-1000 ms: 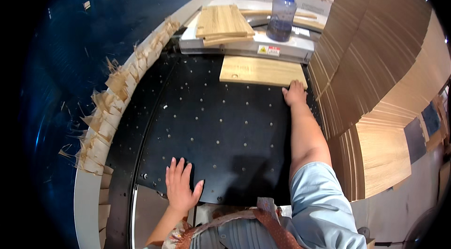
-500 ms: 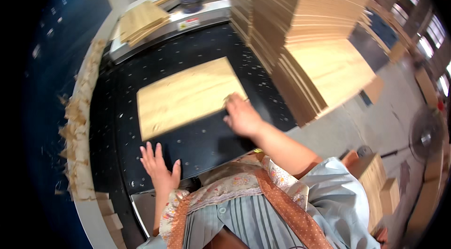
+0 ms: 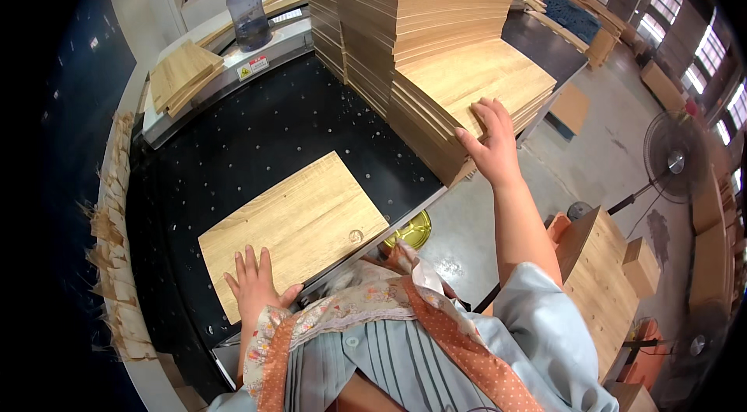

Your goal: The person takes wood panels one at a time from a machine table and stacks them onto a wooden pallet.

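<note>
A wood-grain board [image 3: 292, 221] lies flat on the black dotted table [image 3: 264, 128], close to its near edge, with a small round mark by its near right corner. My left hand [image 3: 254, 287] rests with spread fingers on the board's near left part. Over to the right, my right hand [image 3: 492, 141] reaches onto a low stack of similar boards [image 3: 482, 77]. Its fingers lie apart on the top board near the front edge, and nothing is lifted in it.
Tall board stacks [image 3: 373, 31] rise behind the low one. On a pale ledge stand a blue-capped bottle [image 3: 250, 19] and a few loose boards [image 3: 184, 77]. Frayed packing [image 3: 113, 241] lines the left side. A pedestal fan [image 3: 674, 159] and wooden box [image 3: 599, 280] stand right.
My right hand has left the board on the table and gone right to the low stack. The board now lies nearer the table's front edge, under my left hand. The view has shifted right.
</note>
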`<state>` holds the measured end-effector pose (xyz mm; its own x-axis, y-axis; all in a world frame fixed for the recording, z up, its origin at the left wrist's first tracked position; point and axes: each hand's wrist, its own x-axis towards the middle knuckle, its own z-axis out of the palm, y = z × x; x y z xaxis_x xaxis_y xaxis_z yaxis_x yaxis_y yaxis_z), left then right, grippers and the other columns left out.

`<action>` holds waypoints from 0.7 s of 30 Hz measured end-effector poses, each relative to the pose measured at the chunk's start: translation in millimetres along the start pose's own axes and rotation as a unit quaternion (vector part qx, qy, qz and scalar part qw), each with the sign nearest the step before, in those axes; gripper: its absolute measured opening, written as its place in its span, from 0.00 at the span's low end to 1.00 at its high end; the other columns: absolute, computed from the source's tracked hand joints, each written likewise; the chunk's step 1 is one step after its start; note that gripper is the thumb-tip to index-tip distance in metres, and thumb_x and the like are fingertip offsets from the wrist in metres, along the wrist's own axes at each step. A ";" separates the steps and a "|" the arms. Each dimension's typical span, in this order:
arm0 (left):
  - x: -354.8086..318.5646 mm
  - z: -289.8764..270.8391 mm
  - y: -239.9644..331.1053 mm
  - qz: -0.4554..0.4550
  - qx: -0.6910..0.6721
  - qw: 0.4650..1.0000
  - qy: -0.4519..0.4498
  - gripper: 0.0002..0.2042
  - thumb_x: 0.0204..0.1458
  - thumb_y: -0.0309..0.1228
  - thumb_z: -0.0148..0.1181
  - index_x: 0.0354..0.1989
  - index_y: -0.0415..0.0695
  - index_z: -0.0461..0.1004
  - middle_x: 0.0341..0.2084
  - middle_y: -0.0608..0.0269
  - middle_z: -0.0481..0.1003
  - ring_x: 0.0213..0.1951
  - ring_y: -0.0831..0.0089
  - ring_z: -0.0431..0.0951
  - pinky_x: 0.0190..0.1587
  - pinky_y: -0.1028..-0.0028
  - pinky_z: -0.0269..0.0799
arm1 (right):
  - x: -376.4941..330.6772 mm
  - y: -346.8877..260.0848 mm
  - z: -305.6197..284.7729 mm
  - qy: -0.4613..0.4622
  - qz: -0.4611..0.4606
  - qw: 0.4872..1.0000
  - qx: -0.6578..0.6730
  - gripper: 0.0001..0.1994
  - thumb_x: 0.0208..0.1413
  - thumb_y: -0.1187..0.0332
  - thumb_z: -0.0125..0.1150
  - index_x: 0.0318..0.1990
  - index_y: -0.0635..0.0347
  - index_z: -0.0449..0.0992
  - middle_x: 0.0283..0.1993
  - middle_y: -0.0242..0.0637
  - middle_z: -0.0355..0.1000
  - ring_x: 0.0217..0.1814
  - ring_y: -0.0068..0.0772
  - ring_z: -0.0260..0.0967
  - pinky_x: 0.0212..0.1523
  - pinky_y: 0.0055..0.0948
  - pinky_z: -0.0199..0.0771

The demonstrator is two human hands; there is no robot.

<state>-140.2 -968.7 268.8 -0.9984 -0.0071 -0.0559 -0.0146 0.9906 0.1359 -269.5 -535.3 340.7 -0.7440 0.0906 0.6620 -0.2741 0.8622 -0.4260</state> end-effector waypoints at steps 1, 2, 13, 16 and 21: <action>-2.3 -3.5 2.5 -0.007 -0.011 1.000 0.001 0.50 0.37 0.66 0.57 0.64 0.43 0.55 0.66 0.44 0.48 0.68 0.47 0.40 0.64 0.40 0.27 | -0.4 3.6 0.2 0.012 0.003 0.999 0.030 0.27 0.42 0.62 0.69 0.52 0.62 0.70 0.62 0.47 0.60 0.68 0.54 0.49 0.66 0.44 0.50; -0.8 -5.3 1.8 -0.009 -0.007 1.000 0.006 0.49 0.36 0.64 0.59 0.64 0.43 0.55 0.66 0.45 0.48 0.68 0.47 0.40 0.64 0.40 0.28 | -4.2 6.4 -1.0 0.025 0.006 0.998 0.060 0.26 0.42 0.64 0.68 0.51 0.62 0.71 0.61 0.46 0.61 0.68 0.52 0.50 0.66 0.43 0.51; 3.1 -13.5 7.5 -0.046 -0.018 0.997 -0.053 0.49 0.34 0.47 0.71 0.66 0.45 0.52 0.67 0.49 0.45 0.69 0.51 0.38 0.65 0.43 0.30 | -19.5 99.1 -44.5 0.278 0.410 0.642 0.585 0.20 0.55 0.69 0.55 0.54 0.67 0.65 0.55 0.44 0.67 0.56 0.39 0.66 0.57 0.38 0.66; 8.5 -15.6 1.7 -0.034 -0.073 0.995 -0.053 0.45 0.38 0.44 0.69 0.65 0.44 0.53 0.67 0.48 0.46 0.69 0.53 0.38 0.66 0.46 0.27 | -4.4 97.0 -40.5 0.120 0.373 0.640 0.661 0.19 0.54 0.71 0.55 0.51 0.72 0.66 0.48 0.48 0.72 0.50 0.44 0.71 0.54 0.42 0.71; 16.2 -16.4 -22.7 0.029 -0.230 0.972 0.048 0.38 0.44 0.38 0.64 0.64 0.40 0.56 0.65 0.44 0.51 0.68 0.51 0.44 0.67 0.53 0.34 | -28.5 73.5 -35.2 0.148 0.350 0.655 0.653 0.21 0.52 0.76 0.52 0.55 0.73 0.62 0.53 0.51 0.67 0.55 0.46 0.67 0.56 0.41 0.69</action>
<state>-156.9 -993.5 281.0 -0.9984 0.0115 0.0550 0.0406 0.8239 0.5653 -247.0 -457.0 312.2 -0.8680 0.4957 0.0312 -0.3610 -0.5866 -0.7249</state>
